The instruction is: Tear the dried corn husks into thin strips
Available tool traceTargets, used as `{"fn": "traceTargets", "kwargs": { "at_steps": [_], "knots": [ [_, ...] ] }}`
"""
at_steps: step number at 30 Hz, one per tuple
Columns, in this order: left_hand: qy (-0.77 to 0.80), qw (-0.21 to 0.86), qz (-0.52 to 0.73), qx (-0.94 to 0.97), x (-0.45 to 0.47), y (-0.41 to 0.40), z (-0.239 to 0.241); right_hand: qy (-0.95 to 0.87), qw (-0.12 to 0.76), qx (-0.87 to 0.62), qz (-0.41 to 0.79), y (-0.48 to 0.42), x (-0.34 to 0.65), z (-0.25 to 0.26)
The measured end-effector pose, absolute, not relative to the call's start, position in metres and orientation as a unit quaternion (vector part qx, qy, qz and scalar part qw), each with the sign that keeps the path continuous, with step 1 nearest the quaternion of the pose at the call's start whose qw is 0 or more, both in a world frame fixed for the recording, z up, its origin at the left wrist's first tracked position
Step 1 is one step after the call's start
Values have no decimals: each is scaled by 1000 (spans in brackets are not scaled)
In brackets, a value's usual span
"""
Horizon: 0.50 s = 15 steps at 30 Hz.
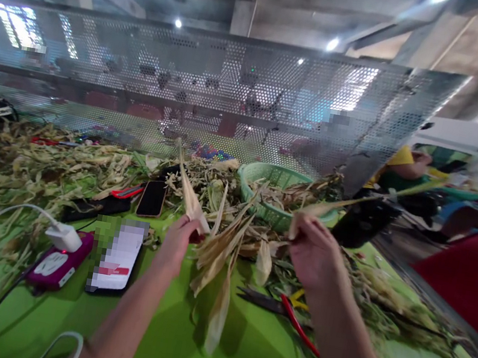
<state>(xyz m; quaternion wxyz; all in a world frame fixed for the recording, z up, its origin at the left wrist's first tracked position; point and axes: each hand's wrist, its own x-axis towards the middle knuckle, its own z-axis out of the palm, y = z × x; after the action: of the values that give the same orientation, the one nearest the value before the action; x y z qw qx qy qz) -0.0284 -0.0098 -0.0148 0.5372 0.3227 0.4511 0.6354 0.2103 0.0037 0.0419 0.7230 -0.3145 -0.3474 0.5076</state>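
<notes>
My left hand is closed on a dried corn husk, whose narrow end points up and away. A bunch of pale dry husk leaves fans out just right of that hand; whether it is also held there I cannot tell. My right hand is closed in a pinch on a long thin husk strip that stretches up to the right. Below the right wrist lie pliers with red and yellow handles, partly hidden by my forearm.
A green plastic basket with dry plant pieces stands behind my hands. Husk scraps cover the left side. On the green table are a lit phone, a dark phone and a purple power strip. A perforated metal screen rises behind.
</notes>
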Motion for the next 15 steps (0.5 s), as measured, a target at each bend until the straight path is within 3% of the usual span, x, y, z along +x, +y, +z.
{"fn": "traceTargets", "kwargs": {
  "at_steps": [4, 6, 15],
  "knots": [
    [454, 532, 567, 435, -16, -16, -16, -479, 556, -382, 561, -16, 158, 25],
    [448, 529, 554, 461, -14, -17, -18, -536, 515, -387, 545, -23, 143, 18],
    [437, 512, 508, 537, -9, -27, -16, -624, 491, -448, 411, -12, 141, -6]
  ]
}}
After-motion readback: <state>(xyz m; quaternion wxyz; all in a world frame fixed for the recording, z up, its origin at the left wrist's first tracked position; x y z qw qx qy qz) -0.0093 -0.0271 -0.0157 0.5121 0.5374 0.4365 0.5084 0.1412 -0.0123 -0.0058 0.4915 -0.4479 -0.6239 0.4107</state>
